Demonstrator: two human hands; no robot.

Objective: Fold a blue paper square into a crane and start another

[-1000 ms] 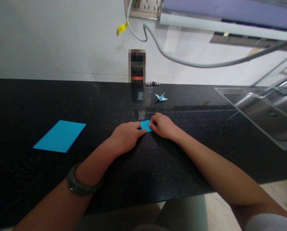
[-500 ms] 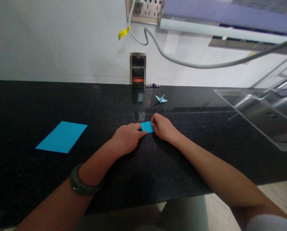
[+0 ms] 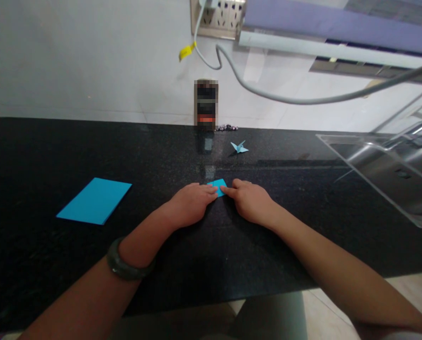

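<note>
A small folded piece of blue paper [image 3: 218, 182] lies on the dark counter in front of me, a crease line across it. My left hand [image 3: 193, 200] holds its left side down, fingers and thumb close together over the edge. On the paper's right part rests the outstretched index finger of my right hand [image 3: 251, 200]. The other fingers of that hand bend toward the counter, partly hidden, with nothing gripped. Behind the paper sits a small light-blue origami bird [image 3: 239, 147].
Flat blue paper sheets [image 3: 94, 200] lie at the left. Against the wall stands a pixelated upright object [image 3: 206, 104] with a beaded strand [image 3: 228, 127] beside it. A steel sink [image 3: 384, 174] is at the right. A grey cable [image 3: 285, 98] hangs above the counter.
My right hand has let go of the paper's right edge, where it was pinching, and now presses its index finger on top. My left fingers have closed in over the left side.
</note>
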